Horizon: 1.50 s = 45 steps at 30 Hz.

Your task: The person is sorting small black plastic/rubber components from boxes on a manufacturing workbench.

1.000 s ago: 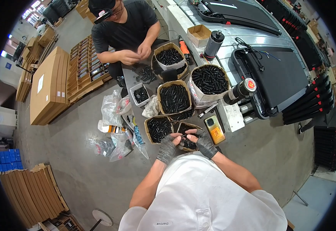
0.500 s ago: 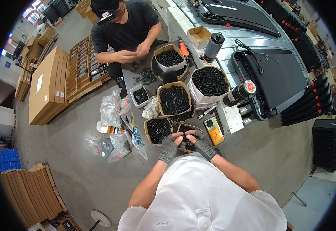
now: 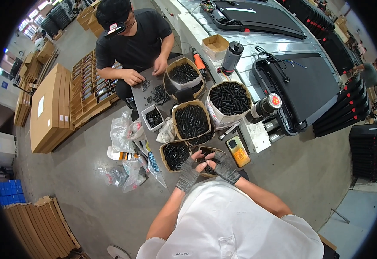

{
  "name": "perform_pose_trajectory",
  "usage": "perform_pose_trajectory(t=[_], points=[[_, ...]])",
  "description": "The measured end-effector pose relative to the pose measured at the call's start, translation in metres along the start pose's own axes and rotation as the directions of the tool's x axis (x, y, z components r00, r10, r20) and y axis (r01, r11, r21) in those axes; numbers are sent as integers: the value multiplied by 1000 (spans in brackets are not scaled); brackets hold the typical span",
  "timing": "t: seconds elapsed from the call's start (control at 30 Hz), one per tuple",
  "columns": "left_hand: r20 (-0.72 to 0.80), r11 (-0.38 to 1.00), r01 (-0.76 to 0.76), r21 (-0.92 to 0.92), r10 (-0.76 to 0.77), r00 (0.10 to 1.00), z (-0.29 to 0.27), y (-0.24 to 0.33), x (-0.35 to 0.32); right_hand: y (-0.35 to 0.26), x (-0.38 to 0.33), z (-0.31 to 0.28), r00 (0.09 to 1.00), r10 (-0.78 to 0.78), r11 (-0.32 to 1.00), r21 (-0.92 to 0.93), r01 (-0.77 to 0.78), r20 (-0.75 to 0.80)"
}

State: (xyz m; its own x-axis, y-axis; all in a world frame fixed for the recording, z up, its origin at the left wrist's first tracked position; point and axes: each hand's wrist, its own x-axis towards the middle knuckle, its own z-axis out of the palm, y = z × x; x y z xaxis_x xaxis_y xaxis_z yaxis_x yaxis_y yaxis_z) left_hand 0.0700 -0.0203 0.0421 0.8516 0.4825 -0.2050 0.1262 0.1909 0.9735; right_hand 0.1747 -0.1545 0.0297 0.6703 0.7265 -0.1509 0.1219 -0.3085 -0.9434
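Note:
My left hand [image 3: 190, 171] and my right hand [image 3: 224, 167], both in grey fingerless gloves, meet over a small cardboard box [image 3: 207, 174] of dark parts at the table's near edge. Thumbs and fingertips of both are pinched close together. Something tiny and dark seems to sit between them, too small to name. Just left of my hands stands a box of black bolt-like parts [image 3: 176, 155]. Behind it is a larger carton of similar black bolts [image 3: 191, 121]. A phone in a yellowish case [image 3: 237, 151] lies right of my right hand.
Across the table a co-worker [image 3: 137, 43] handles small dark pieces. A white bin [image 3: 153, 118], a rag [image 3: 166, 131] and a bucket of bolts [image 3: 229, 99] surround the cartons. An orange-handled power tool [image 3: 199, 64] lies behind. Plastic bags [image 3: 135, 175] lie left; a metal-topped bench [image 3: 240, 41] stands right.
The view has shifted slightly. My hands stay together over the small box, fingers slightly rearranged. The co-worker's hands have parted, one now down at the loose pieces on the table.

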Motion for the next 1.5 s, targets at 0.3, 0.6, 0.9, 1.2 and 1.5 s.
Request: perform_pose_trajectory(t=[0.3, 0.6, 0.9, 1.2, 1.5], points=[[353, 896, 30, 444, -205, 913, -29, -5, 16, -26, 2, -3, 980, -152, 980, -109, 167, 131], [190, 876, -233, 422, 166, 968, -31, 3, 33, -17, 29, -11, 945, 301, 825, 462, -326, 127], [-94, 994, -4, 111, 15, 995, 2, 18, 33, -1, 31, 8, 884, 162, 237, 852, -466, 438], [34, 796, -269, 542, 299, 954, -16, 25, 36, -6, 41, 6, 897, 144, 416, 797, -437, 417], [77, 876, -144, 460, 122, 990, -33, 76, 94, -12, 54, 6, 918, 188, 416, 819, -396, 348]])
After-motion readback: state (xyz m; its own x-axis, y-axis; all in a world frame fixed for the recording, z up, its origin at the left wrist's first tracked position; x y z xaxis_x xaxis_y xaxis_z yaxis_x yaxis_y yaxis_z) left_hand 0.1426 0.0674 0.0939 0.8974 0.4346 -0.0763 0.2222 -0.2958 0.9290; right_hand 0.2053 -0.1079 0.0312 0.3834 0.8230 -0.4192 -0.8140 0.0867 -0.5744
